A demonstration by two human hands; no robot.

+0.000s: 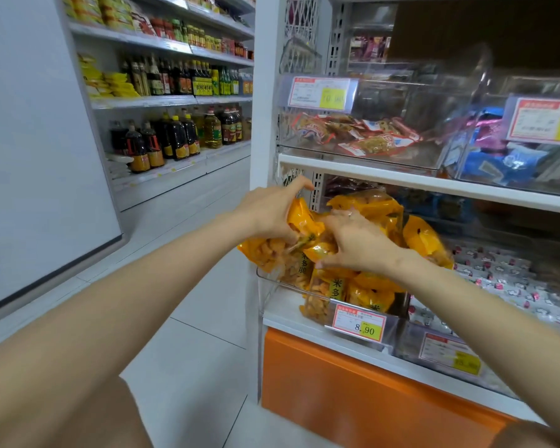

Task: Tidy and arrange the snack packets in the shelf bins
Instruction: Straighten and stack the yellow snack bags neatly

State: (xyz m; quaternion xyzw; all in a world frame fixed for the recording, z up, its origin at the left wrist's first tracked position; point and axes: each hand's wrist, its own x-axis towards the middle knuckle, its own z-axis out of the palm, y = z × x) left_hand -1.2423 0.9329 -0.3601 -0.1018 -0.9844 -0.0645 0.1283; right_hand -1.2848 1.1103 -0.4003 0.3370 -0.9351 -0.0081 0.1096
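Orange snack packets [374,206] are heaped in the clear bin [274,281] directly above the 8.90 price tag [359,322], and some bulge over the bin's left rim. I have the left hand [269,213] above and left of that tag, fingers curled round the top of a packet at the heap's left side. The right hand [356,242] sits straight above the tag, fingers and thumb clamped on a packet mid-heap. Right of the tag lie small white wrapped sweets [498,279].
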